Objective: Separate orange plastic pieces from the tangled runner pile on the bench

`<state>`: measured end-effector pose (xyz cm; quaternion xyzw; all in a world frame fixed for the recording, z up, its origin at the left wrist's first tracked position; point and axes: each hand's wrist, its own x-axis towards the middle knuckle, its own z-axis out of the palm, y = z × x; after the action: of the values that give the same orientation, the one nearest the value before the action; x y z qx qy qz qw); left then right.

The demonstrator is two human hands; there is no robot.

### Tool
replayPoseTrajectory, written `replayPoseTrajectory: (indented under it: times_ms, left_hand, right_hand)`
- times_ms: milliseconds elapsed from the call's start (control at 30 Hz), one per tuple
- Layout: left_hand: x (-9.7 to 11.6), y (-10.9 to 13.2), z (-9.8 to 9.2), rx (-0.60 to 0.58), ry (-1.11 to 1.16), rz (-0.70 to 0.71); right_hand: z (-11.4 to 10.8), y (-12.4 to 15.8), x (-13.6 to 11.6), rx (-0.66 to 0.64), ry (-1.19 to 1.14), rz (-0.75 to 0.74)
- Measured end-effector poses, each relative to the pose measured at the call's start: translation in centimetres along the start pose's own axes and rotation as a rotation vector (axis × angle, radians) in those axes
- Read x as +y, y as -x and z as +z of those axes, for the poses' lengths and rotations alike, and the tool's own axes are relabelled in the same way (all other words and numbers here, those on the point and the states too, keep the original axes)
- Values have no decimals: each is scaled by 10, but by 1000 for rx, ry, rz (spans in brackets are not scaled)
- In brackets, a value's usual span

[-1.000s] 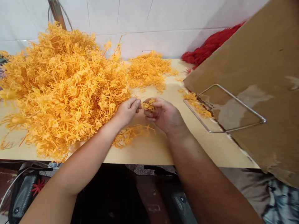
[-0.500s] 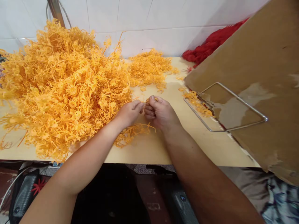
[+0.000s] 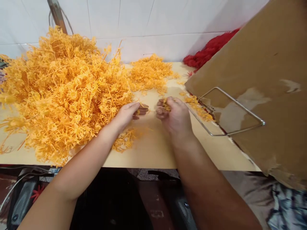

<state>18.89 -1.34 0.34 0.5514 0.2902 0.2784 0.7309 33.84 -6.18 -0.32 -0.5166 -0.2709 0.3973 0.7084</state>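
Note:
My left hand (image 3: pixel 131 112) is at the right edge of a big heap of orange plastic flower sprigs (image 3: pixel 79 92). Its thumb and fingers close on a thin orange sprig (image 3: pixel 144 106), most of it hidden by the hand. A short gap to the right, my right hand (image 3: pixel 174 111) is curled with small orange plastic flower pieces (image 3: pixel 166 104) between thumb and fingers. Below my left hand, a few loose sprigs (image 3: pixel 124 140) trail from the heap over the tabletop.
Behind my hands lies a smaller orange pile (image 3: pixel 151 72) on the table (image 3: pixel 153 153). A cardboard sheet (image 3: pixel 268 70) leans at the right, with a bent metal wire frame (image 3: pixel 236 101) against it. Red plastic pieces (image 3: pixel 211 48) lie at the tiled wall (image 3: pixel 144 19).
My hands, which were together, have moved apart, the right one shifting rightward. Orange pieces now show in the right hand's grip. The loose sprigs below have shifted left, and the view has moved slightly.

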Motion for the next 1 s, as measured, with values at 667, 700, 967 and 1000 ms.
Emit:
replayPoseTrajectory:
  times_ms: [667, 700, 967, 1000]
  left_hand:
    - [-6, -7, -1, -138, 278, 60]
    - [-6, -7, -1, -109, 290, 60]
    - [1, -5, 7, 147, 377, -124]
    - [2, -5, 8, 164, 371, -144]
  right_hand:
    - [28, 22, 34, -242, 667, -401]
    - [27, 22, 35, -258, 684, -436]
    - [25, 29, 22, -475, 979, -601]
    - [24, 28, 21, -485, 1023, -632]
